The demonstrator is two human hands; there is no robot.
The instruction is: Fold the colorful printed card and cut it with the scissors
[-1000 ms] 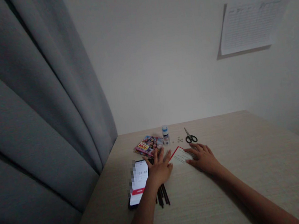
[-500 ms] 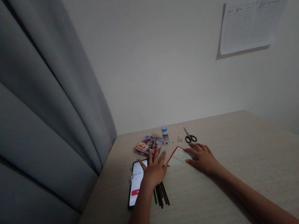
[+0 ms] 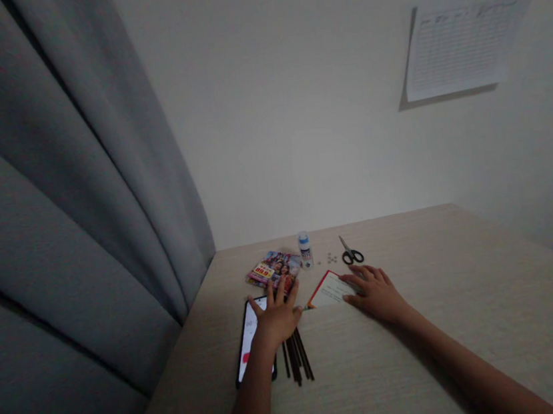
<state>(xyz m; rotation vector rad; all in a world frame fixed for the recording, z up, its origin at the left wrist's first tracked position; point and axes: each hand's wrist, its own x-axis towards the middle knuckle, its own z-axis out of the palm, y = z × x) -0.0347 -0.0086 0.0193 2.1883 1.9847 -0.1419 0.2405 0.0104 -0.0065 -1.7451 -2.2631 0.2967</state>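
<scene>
My left hand [image 3: 277,318] lies with its fingers spread over the upper part of several thin dark sticks [image 3: 298,359] and beside a phone [image 3: 246,345] with a lit screen. Its fingertips reach the lower edge of a stack of colourful printed sheets [image 3: 276,266]. A white card with a red edge [image 3: 328,291] lies flat between my hands. On the card's right part rests my right hand [image 3: 375,294], fingers stretched out, thumb and index finger apart at its edges. The hand covers that end of the card.
A small glue bottle with a blue cap [image 3: 305,252] stands behind the card. Tiny pale pieces [image 3: 332,258] lie right of it, beside black-handled scissors [image 3: 352,255]. A grey curtain [image 3: 155,202] hangs along the table's left side. A printed sheet [image 3: 456,50] is on the wall.
My left hand has shifted slightly left, away from the card, uncovering its lower left corner and covering more of the phone. My right hand and the card stay in place.
</scene>
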